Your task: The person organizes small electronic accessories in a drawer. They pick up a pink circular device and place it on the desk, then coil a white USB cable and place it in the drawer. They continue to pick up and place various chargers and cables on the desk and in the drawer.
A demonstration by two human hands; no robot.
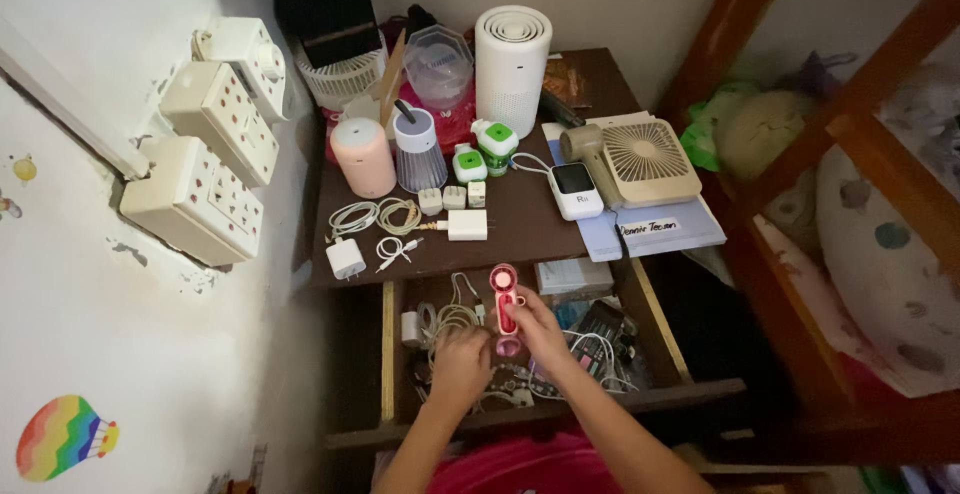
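Nearest, two bare hands reach into an open drawer point(388, 339) under a dark wooden table point(520, 229). The right hand point(540, 332) curls its fingers around the lower end of one pink handheld gadget point(504, 299) with a round head, which stands above the drawer's middle. The left hand point(460, 362) rests on a tangle of white cables point(445, 322); its fingers are bent downward, but whether they pinch anything cannot be told. More wires and a dark device lie on the drawer's right side.

On the tabletop's front edge lie two white chargers point(466, 225), one of them at the left corner, and three coiled cables point(378, 217). Behind them stand three small white plugs, one pink cylinder point(362, 157), one lavender lamp-like cylinder point(418, 149), and two green-and-white gadgets point(497, 141). To the right sit one white pocket device with a screen point(574, 190) and one beige fan point(640, 161) on a blue folder point(660, 236) bearing a white oblong label with dark handwriting.

Farthest back stands one tall white cylinder point(512, 66). Three cream socket boxes point(205, 149) hang on the left wall, a rainbow balloon sticker point(62, 438) low beneath them.
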